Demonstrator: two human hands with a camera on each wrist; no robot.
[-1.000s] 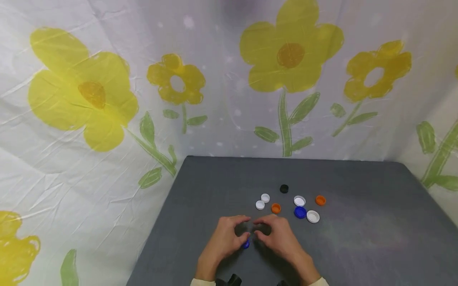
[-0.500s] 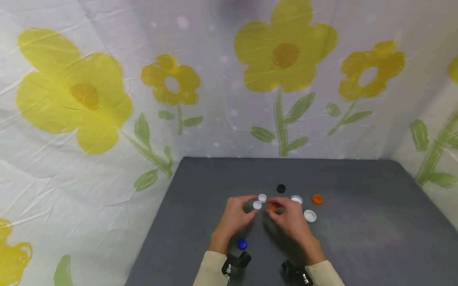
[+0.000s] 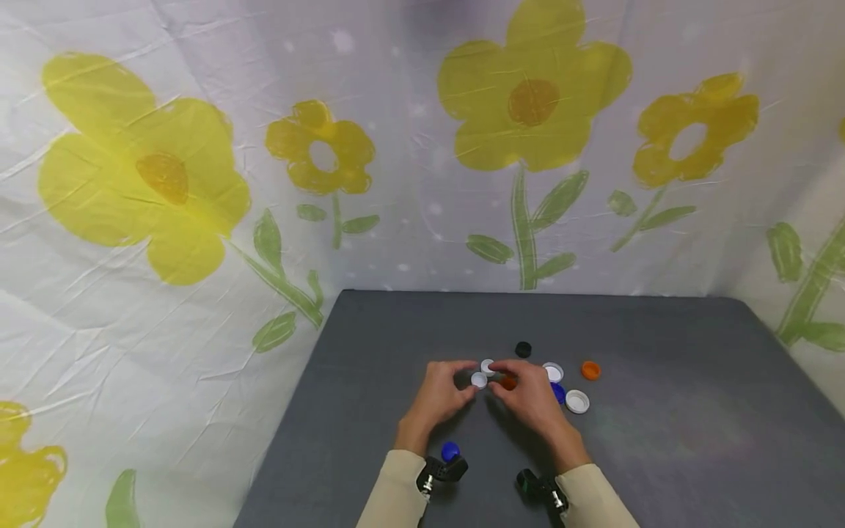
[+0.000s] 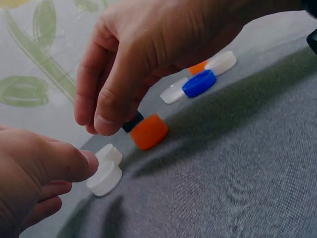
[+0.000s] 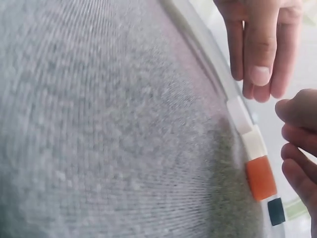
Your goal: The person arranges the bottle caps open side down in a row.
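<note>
In the head view my left hand (image 3: pixel 441 392) hovers by two small white bottle caps (image 3: pixel 479 380), thumb and fingers curved apart with nothing between them. Its thumb overlaps the nearer white cap in the left wrist view. Facing it, my right hand (image 3: pixel 533 396) hangs over an orange bottle cap (image 4: pixel 149 132), which it partly hides in the head view. The right hand's fingers (image 4: pixel 89 89) point down and grip nothing. A blue bottle cap (image 3: pixel 450 451) lies on the table by the left wrist.
Right of the hands lie two larger white caps (image 3: pixel 577 401), another blue cap (image 3: pixel 559 394) and a second orange cap (image 3: pixel 590 370). A black cap (image 3: pixel 523 349) sits farther back. The grey table (image 3: pixel 660 455) meets a flowered cloth backdrop (image 3: pixel 409 183).
Both hands have moved forward from the near blue cap to the white and orange caps, leaving that blue cap on the table. Over the last half second they have hardly moved.
</note>
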